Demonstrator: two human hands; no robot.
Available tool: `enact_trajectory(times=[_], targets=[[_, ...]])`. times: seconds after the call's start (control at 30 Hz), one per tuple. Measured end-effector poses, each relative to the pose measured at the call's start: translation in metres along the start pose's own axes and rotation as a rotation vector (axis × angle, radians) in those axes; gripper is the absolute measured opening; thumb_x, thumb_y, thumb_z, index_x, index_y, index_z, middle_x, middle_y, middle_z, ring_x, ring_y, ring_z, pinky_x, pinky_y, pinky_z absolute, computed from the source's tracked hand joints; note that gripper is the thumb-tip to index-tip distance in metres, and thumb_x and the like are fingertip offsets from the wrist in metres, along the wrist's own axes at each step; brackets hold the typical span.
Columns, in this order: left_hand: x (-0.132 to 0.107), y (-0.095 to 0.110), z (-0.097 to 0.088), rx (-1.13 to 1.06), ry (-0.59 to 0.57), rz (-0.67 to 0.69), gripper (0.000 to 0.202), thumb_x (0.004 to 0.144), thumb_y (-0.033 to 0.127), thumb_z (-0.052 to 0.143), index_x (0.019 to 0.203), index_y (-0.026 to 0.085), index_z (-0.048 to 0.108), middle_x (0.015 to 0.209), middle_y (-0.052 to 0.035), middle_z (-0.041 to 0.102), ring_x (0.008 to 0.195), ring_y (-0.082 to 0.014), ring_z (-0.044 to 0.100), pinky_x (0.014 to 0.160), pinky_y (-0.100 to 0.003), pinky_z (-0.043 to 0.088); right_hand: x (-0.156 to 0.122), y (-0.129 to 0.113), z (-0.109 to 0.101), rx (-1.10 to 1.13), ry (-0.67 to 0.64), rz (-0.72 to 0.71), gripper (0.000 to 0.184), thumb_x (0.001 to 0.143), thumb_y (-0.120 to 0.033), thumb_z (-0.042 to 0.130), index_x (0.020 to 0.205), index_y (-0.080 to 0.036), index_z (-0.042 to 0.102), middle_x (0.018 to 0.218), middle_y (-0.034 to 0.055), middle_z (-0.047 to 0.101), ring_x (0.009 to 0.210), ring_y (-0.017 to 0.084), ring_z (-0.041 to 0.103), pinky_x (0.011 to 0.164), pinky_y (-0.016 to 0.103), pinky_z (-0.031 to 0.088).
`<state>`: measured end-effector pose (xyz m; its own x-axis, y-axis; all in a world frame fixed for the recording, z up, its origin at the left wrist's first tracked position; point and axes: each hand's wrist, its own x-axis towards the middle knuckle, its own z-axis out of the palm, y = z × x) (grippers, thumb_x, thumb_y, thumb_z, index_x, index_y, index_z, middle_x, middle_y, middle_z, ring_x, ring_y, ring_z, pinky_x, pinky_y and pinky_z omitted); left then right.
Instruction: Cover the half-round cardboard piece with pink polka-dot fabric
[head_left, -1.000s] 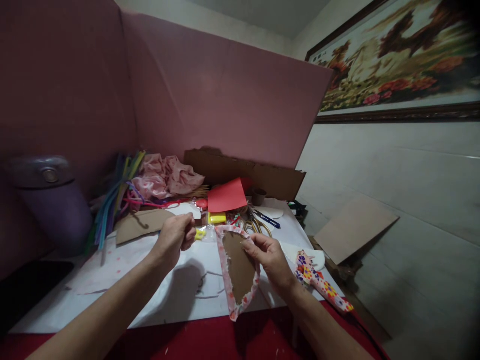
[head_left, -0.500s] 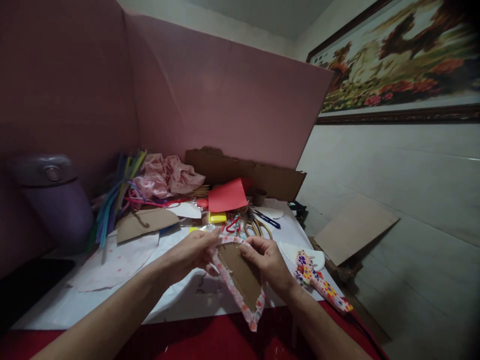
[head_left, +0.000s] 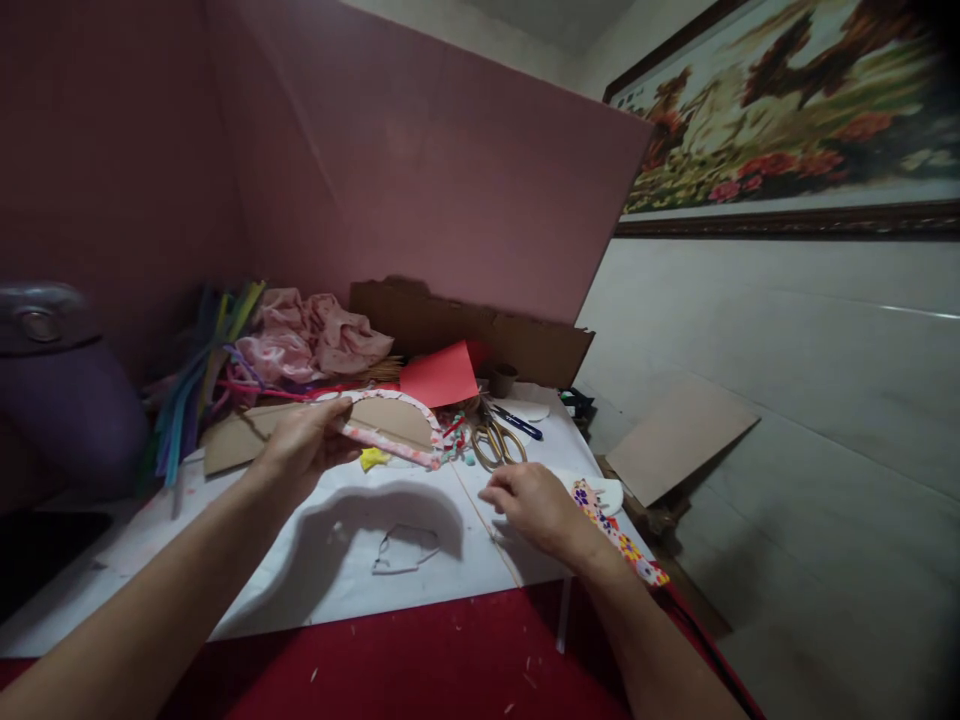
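My left hand (head_left: 311,440) grips the left end of a half-round cardboard piece (head_left: 386,418), whose edge is wrapped in pink-spotted white cloth. It is raised over the white sheet (head_left: 322,590), its bare brown side partly facing me. My right hand (head_left: 532,505) is apart from it, fingers curled in and pressed together; whatever they hold, if anything, is hidden. Just beyond those fingers lie gold-handled scissors (head_left: 491,445). A thin tan strand (head_left: 476,510) lies to their left. The flower-patterned glue gun (head_left: 630,550) rests beside my right wrist, partly covered.
Behind are a red paper (head_left: 441,374), crumpled pink cloth (head_left: 315,340), pipe cleaners (head_left: 187,385) and dark-blue snips (head_left: 517,420). A purple bottle (head_left: 67,400) stands left. A wire-like outline (head_left: 405,550) and a clear stick (head_left: 562,615) lie near the red front edge (head_left: 375,660).
My right hand has let go of the cloth-edged cardboard and moved down and away. My left hand has carried the piece left and up, turning it sideways. The view has shifted right.
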<state>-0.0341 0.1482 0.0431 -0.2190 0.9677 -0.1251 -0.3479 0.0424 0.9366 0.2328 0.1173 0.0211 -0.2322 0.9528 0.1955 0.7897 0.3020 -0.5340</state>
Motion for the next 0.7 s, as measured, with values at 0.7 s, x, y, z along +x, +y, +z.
enact_trajectory(times=[0.7], targets=[[0.013, 0.010, -0.013, -0.218, 0.275, 0.017, 0.034, 0.087, 0.030, 0.057, 0.118, 0.018, 0.055, 0.120, -0.0097, 0.059, 0.097, -0.0237, 0.061, 0.079, -0.045, 0.052, 0.004, -0.005, 0.037, 0.350, -0.080, 0.095, 0.027, 0.072, -0.011, 0.039, 0.080, -0.014, 0.065, 0.052, -0.0023, 0.055, 0.044, 0.011, 0.048, 0.043, 0.020, 0.036]])
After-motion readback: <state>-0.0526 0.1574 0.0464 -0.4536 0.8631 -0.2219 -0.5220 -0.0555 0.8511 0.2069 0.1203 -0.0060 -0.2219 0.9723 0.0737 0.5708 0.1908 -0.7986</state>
